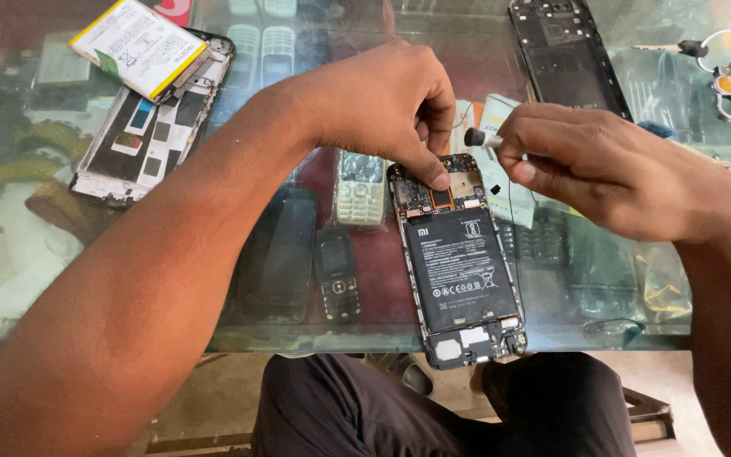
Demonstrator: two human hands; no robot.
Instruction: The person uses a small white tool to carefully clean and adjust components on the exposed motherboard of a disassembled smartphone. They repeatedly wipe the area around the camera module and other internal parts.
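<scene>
An opened smartphone [458, 271] lies back-up on the glass counter [10, 254], its black battery and circuit board exposed. My left hand [382, 101] reaches across, thumb tip pressing on the board near the phone's top. Just right of it, my right hand [602, 169] pinches a small tool with a black and white end [477, 138], held a little above the phone's top right corner.
A second opened phone frame [145, 127] with a white and yellow battery [137, 42] on it lies at the back left. A black back cover [568, 55] and a key ring [721, 72] sit at the back right. Old keypad phones [359, 188] show beneath the glass.
</scene>
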